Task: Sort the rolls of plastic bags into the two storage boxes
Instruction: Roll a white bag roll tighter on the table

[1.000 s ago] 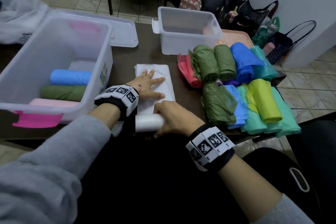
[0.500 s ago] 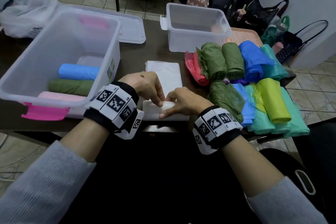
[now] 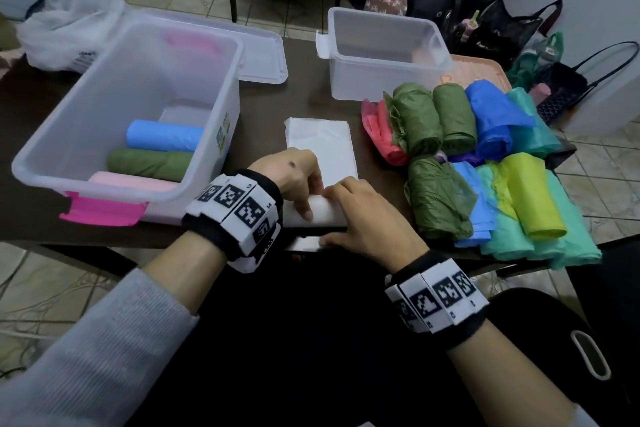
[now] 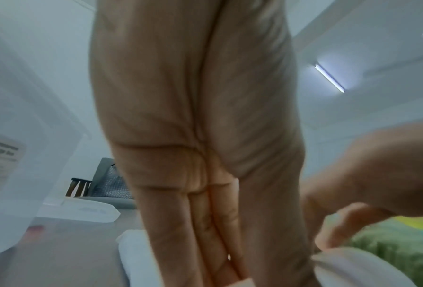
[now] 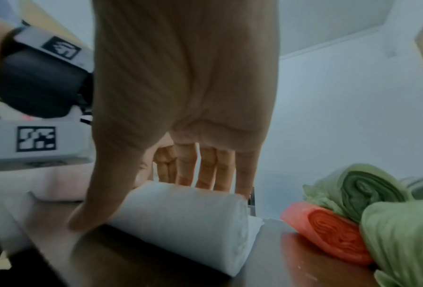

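A white roll [image 3: 329,213] of plastic bags lies near the table's front edge, its unrolled flat part [image 3: 322,146] stretching away from me. My left hand [image 3: 304,198] curls over the roll's left part, fingers [image 4: 205,242] pressing down on it. My right hand [image 3: 341,215] grips the right part, fingers over the far side and thumb [image 5: 92,209] on the near side of the white roll [image 5: 188,217]. The large clear box [image 3: 86,107] at left holds blue [image 3: 162,135], green [image 3: 149,163] and pink [image 3: 131,182] rolls. The smaller clear box [image 3: 381,83] stands at the back.
A pile of green, blue, red, teal and yellow rolls [image 3: 485,156] fills the table's right side, close to my right hand. A clear lid [image 3: 263,55] lies behind the large box, and a peach tray [image 3: 481,69] behind the pile. Handbags [image 3: 502,31] sit on the floor beyond.
My left hand left the flat sheet and came back onto the roll beside the right hand. The roll has moved a little away from the table edge, taking up more sheet.
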